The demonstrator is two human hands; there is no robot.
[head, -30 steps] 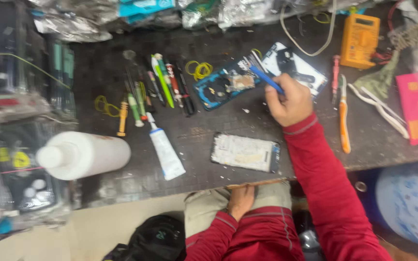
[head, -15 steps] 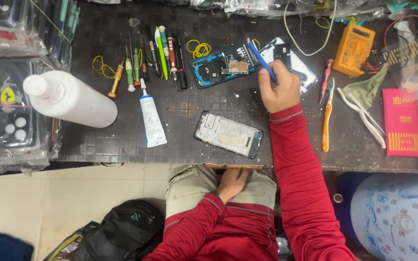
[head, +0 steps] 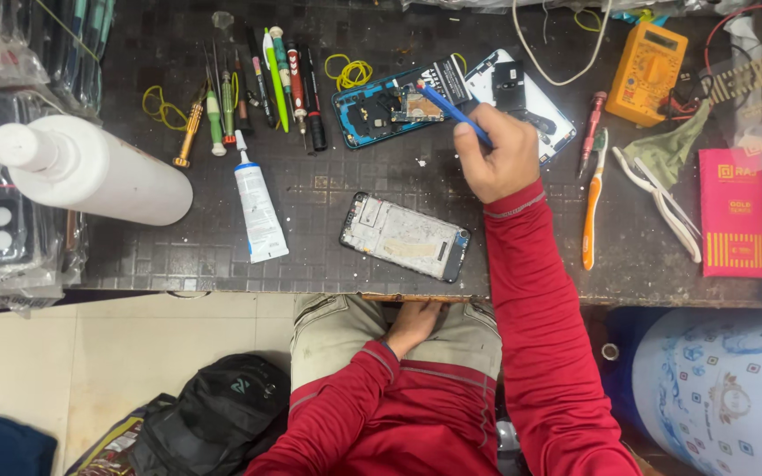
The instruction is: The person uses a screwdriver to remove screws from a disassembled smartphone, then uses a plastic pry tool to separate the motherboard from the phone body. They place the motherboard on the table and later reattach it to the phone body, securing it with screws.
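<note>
My right hand (head: 506, 160) rests on the dark workbench and grips a thin blue tool (head: 450, 110). The tool's tip points at the opened blue phone body (head: 387, 107) with its circuit board showing. A second phone frame (head: 405, 237) lies face down just left of my wrist, near the bench's front edge. A white back cover (head: 522, 97) lies beyond my knuckles. My left hand (head: 414, 325) lies on my lap below the bench edge, holding nothing, fingers loosely curled. Both sleeves are red.
A row of screwdrivers and pens (head: 257, 88) lies at the back left, with a white glue tube (head: 257, 210) and a large white bottle (head: 90, 172) on its side. An orange multimeter (head: 646, 62), orange toothbrush (head: 591, 211) and pink box (head: 734, 211) sit right. A black backpack (head: 213, 414) lies on the floor.
The view has shifted, so the bench sits higher in frame. My right hand stays over the blue phone with the blue tool; my left hand stays on my lap.
</note>
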